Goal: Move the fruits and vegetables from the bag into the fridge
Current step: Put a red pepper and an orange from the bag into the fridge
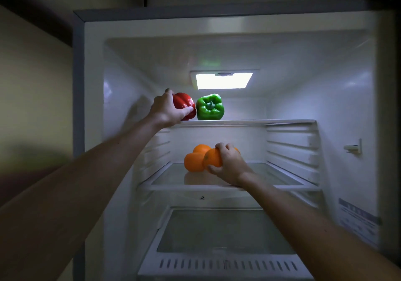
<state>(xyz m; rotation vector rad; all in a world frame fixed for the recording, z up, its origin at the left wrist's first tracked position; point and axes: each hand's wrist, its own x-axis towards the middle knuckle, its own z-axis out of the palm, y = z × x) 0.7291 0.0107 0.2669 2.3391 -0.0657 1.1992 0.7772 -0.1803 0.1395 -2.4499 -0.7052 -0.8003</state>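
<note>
The fridge (pixel 93 107) was seen open and lit, with both bare arms reached inside. The left hand (pixel 167 110) was wrapped around the left side of a red pepper (pixel 184 105), fingers over the top and thumb pressed on its front, so the grip was closed on the pepper. The red pepper was set on the top shelf (pixel 260 121), toward the left, with its right side touching or just beside a green pepper (pixel 210 107). The green pepper was seen on the same shelf with its stem faced toward the camera, under the ceiling light (pixel 223 81). The right hand (pixel 230 164) was clamped on an orange (pixel 213 159), fingers curled over its top and thumb tucked under it, at the middle shelf (pixel 282 186); whether the orange was resting on the glass or held just above it could not be told. Two more oranges were seen on that shelf: one (pixel 194 161) just left of the held orange and touching it, and another (pixel 201 148) farther back, partly hidden behind both. A closed crisper lid (pixel 217 230) was seen below, nearer the camera. A label (pixel 358 220) was seen on the right inner wall, blurred and unreadable.
</note>
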